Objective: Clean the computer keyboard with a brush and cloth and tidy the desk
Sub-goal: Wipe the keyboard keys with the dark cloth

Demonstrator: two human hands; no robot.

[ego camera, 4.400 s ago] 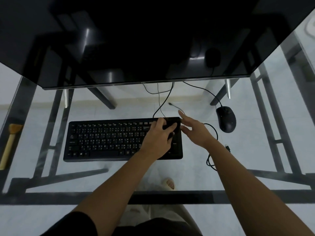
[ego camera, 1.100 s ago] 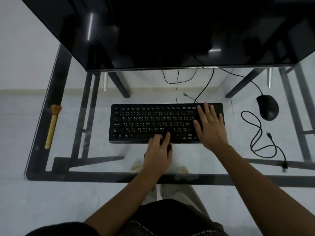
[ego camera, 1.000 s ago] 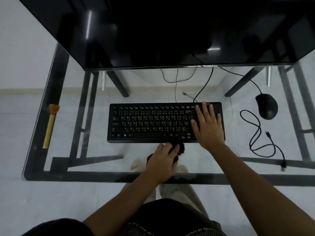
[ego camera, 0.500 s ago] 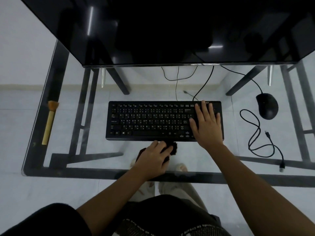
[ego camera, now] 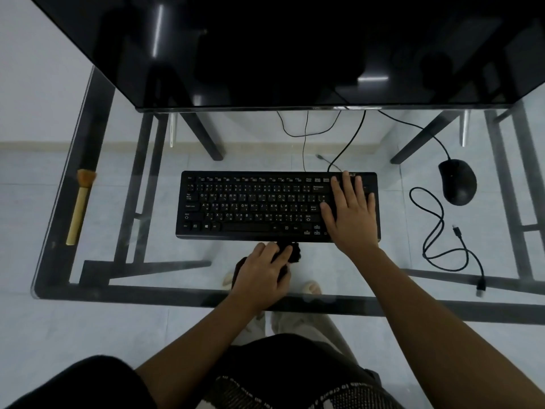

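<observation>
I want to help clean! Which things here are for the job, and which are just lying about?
For the job: keyboard, dark cloth under the left hand, brush.
Just lying about: mouse, loose cable, monitor.

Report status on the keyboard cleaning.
Left hand grips cloth at keyboard front edge. Right hand flat on its right end. Brush idle far left. Loose cable lies off right.

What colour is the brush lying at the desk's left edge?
The brush has a tan handle and orange bristles; head view.
</observation>
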